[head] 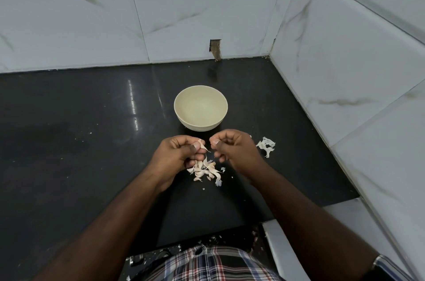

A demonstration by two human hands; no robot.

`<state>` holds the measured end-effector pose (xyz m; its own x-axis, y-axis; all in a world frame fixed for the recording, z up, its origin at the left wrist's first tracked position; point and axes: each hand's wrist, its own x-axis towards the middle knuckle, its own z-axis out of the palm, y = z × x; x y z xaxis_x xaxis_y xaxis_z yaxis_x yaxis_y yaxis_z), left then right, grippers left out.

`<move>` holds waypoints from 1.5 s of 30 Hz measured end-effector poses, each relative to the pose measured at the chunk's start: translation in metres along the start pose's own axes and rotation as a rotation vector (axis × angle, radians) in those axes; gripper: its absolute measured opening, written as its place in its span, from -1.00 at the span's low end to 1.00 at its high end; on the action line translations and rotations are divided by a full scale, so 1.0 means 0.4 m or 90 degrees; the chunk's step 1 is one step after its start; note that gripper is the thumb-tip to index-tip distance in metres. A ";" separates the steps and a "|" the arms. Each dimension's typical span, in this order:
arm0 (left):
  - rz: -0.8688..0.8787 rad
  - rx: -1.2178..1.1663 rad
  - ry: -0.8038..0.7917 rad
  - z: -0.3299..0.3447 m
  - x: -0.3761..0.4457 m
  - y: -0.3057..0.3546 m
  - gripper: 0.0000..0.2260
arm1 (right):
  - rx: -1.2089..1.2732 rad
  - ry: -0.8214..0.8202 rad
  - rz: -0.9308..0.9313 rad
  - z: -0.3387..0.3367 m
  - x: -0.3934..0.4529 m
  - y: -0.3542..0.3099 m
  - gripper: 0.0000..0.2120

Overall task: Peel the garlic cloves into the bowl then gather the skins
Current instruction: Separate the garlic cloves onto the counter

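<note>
Left hand (181, 151) pinches one clove (202, 144) between thumb and curled fingers, pointed tip toward the right. Right hand (232, 149) sits just beside it, fingers curled, thumb and forefinger closed at the clove's tip; whether they hold a shred of skin cannot be told, too small. Both hands are above the black counter (80, 142), just in front of the bowl (200, 111), which looks empty. Pile of cloves (204, 171) lies on the counter directly under the hands, a few loose flakes around it. Skin clump (266, 145) lies to the right, apart from the pile. Judgement: peeling is at an early stage, nothing yet in the bowl. Risks from here: the clove is small and tapered, so a hard pull on the skin could flick it out of the left-hand pinch onto the counter or off the front edge. Skins are thin and light; dropped from this height they would scatter among the unpeeled cloves, making the later gathering slower. A peeled clove released short of the rim would land in the pile and get mixed up.
</note>
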<state>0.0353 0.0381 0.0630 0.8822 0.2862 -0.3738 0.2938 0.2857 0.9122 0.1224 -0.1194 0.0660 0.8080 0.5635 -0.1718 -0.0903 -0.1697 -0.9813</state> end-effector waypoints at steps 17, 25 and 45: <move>-0.019 0.142 0.018 -0.012 0.037 -0.028 -0.90 | -0.585 0.041 -0.023 -0.116 0.028 0.068 -0.82; 0.027 0.068 0.000 -0.006 0.029 -0.016 -0.89 | -0.200 0.063 0.012 -0.042 -0.003 0.011 -0.91; 0.133 0.081 0.007 0.016 0.018 -0.011 -0.90 | -0.132 0.020 -0.028 0.000 0.009 -0.020 -0.90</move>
<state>0.0426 0.0329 0.0574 0.9247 0.3373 -0.1765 0.1502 0.1026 0.9833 0.1259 -0.1161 0.0731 0.8268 0.5488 -0.1237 0.0643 -0.3105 -0.9484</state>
